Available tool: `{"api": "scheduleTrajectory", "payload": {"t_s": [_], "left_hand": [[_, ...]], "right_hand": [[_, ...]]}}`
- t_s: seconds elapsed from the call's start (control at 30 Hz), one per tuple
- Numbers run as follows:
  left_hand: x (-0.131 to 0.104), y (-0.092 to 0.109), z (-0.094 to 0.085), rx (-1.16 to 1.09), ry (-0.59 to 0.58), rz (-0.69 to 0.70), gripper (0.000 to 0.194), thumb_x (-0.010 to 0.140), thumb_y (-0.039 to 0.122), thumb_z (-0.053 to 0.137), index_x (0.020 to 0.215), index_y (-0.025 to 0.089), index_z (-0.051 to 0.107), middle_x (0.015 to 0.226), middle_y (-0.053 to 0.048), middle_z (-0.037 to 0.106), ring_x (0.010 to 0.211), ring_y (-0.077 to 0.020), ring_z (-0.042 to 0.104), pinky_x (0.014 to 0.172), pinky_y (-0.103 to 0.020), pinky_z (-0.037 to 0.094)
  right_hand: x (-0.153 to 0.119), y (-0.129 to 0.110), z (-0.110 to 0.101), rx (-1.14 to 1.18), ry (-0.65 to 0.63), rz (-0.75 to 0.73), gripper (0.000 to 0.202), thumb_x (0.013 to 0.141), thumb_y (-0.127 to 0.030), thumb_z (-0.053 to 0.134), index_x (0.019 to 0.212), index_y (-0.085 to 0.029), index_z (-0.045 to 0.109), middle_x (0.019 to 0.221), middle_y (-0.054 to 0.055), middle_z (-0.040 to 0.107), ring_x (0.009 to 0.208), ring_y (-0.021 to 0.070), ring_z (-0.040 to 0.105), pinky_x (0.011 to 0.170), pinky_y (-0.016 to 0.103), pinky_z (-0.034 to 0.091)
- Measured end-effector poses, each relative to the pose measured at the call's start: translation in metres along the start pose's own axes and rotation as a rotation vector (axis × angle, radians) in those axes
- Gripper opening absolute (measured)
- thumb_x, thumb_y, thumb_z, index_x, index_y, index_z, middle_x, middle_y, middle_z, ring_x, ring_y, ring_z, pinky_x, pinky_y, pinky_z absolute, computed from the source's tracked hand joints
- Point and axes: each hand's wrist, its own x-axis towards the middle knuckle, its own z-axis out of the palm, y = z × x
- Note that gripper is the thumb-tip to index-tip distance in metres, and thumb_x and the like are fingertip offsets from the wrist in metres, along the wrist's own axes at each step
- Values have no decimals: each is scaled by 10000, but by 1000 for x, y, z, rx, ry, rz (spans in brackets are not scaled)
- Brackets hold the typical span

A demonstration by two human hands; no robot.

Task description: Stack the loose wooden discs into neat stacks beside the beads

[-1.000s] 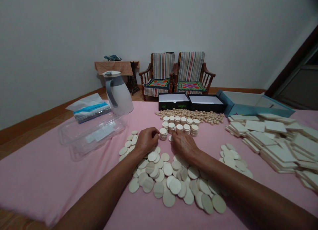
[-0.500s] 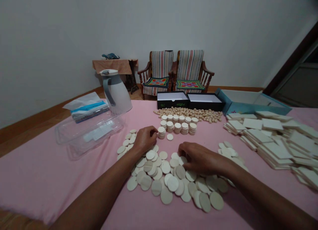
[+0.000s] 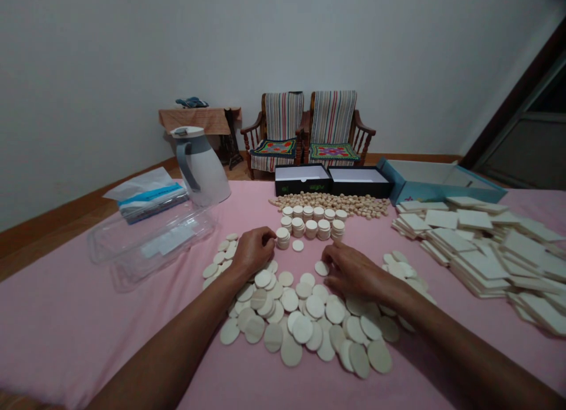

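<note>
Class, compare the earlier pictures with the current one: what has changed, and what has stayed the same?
The right hand drew back from the lone disc near the stacks to the loose pile, then moved slightly forward; a pale disc is now at its fingertips. The left hand stayed beside the nearest stack; the lone disc and stacks stayed put.

There were two hands: one left hand [image 3: 254, 251], one right hand [image 3: 354, 274]. Beyond them stood twelve disc stacks [image 3: 324, 228]: six farthest off, five nearer, one just beside the left hand. One lone disc [image 3: 298, 245] lay between the hands. Farther ahead were two black boxes [image 3: 303, 189], one blue box [image 3: 420, 193] and two chairs [image 3: 333, 118]; left of the hands, one jug [image 3: 207, 175]. Loose discs [image 3: 303, 328], beads [image 3: 329, 204] and tiles [image 3: 477, 262] overlapped too much to count.
</note>
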Motion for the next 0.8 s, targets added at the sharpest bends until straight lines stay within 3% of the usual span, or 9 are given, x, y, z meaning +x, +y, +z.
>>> {"api": "scheduleTrajectory", "payload": {"t_s": [0.23, 0.4, 0.57, 0.8], "left_hand": [[0, 0, 1, -7, 0, -8, 184, 755, 196, 522, 835, 184, 687, 781, -28, 714, 699, -163, 631, 598, -234, 414], [-1, 3, 0, -2, 1, -11, 187, 750, 171, 522, 823, 179, 694, 774, -26, 714, 685, -153, 626, 604, -231, 403], [-1, 3, 0, 0, 9, -11, 176, 744, 170, 535, 815, 180, 696, 756, -20, 711, 678, -149, 621, 607, -228, 401], [-1, 2, 2, -7, 8, -26, 184, 742, 160, 530, 821, 182, 696, 776, -22, 713, 681, -146, 613, 598, -225, 392]], "right_hand": [[9, -12, 10, -132, 37, 27, 182, 751, -247, 565, 906, -155, 546, 913, 85, 578, 746, 179, 537, 611, 272, 344], [24, -36, 7, -231, 117, 44, 354, 819, -305, 498, 1132, -139, 497, 1121, 155, 559, 901, 239, 572, 675, 318, 403], [42, -51, 5, -300, 168, 82, 314, 821, -304, 475, 1081, -143, 543, 1047, 148, 595, 875, 265, 596, 681, 345, 425], [54, -51, 12, -336, 203, 73, 319, 800, -249, 481, 1097, -141, 523, 960, 135, 650, 837, 271, 613, 648, 339, 411]]}}
